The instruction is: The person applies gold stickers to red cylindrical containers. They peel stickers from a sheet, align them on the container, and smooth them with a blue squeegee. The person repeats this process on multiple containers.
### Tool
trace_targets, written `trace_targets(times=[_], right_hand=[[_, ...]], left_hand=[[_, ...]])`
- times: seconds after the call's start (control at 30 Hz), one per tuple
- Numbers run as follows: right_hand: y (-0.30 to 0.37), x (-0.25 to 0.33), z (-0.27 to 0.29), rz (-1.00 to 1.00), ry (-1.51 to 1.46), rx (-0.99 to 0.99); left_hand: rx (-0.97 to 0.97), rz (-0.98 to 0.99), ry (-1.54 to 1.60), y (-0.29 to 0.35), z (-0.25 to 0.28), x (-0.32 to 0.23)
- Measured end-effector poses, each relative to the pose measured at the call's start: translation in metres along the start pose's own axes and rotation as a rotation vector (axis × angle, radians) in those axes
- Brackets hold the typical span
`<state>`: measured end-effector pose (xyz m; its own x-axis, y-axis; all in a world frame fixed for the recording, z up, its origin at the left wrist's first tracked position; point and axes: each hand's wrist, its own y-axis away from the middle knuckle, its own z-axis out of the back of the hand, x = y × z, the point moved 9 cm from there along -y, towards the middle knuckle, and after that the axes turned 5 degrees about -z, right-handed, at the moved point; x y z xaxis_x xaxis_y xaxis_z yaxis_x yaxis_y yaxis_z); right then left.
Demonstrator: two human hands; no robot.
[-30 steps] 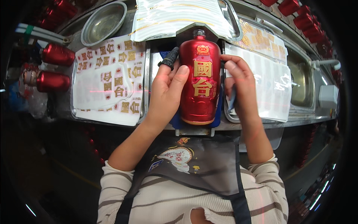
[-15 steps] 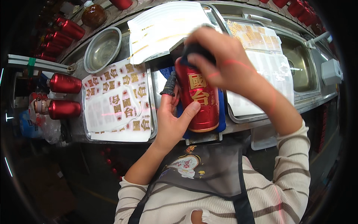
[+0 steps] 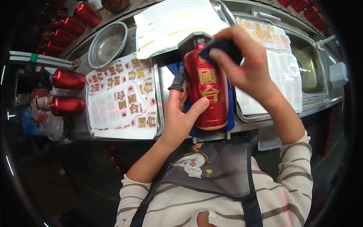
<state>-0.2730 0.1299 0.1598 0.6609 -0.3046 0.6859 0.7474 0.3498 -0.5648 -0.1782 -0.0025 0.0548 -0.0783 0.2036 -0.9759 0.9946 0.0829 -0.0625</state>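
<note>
While the red bottle (image 3: 206, 89) is lain lengthwise on a blue pad (image 3: 229, 113) at the near edge of the steel tabletop (image 3: 166, 75), it is gripped from its left side by the left hand (image 3: 181, 115), the thumb being pressed on its gold markings and one finger being covered by a grey sleeve. Above the bottle's shoulder, a dark blue cloth (image 3: 223, 47) is pinched in the closed right hand (image 3: 245, 62) and held against the bottle near its silver neck. Left of the bottle, a tray of red-and-gold decal sheets (image 3: 121, 98) is seen. Right of the bottle, white sheets (image 3: 283, 75) are laid in another tray. Further left of the bottle, two more red bottles (image 3: 68, 92) are laid on their sides. Beyond the bottle, a steel bowl (image 3: 107, 43) and a large white sheet (image 3: 174, 22) are found.
</note>
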Motion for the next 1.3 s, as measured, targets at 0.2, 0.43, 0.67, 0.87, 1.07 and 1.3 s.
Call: trace_targets(times=[0.2, 0.43, 0.67, 0.87, 1.07, 1.3], right_hand=[[0.047, 0.068, -0.031, 0.561, 0.193, 0.12], [0.082, 0.064, -0.01, 0.389, 0.063, 0.054], [0.102, -0.035, 0.004, -0.505, -0.39, -0.244], [0.117, -0.04, 0.012, -0.562, -0.523, -0.253], [0.116, -0.071, 0.013, -0.775, -0.673, -0.218], [0.102, -0.036, -0.012, -0.778, -0.587, 0.017]], left_hand=[[-0.112, 0.112, 0.14, 0.008, 0.025, 0.021], [-0.058, 0.018, 0.174, 0.007, 0.006, -0.002], [-0.118, -0.066, -0.029, 0.006, 0.003, -0.003], [0.102, -0.592, -0.932, 0.003, -0.01, -0.041], [0.397, -0.707, -1.387, 0.0, -0.035, -0.053], [0.289, -0.709, -1.314, 0.001, -0.003, -0.044]])
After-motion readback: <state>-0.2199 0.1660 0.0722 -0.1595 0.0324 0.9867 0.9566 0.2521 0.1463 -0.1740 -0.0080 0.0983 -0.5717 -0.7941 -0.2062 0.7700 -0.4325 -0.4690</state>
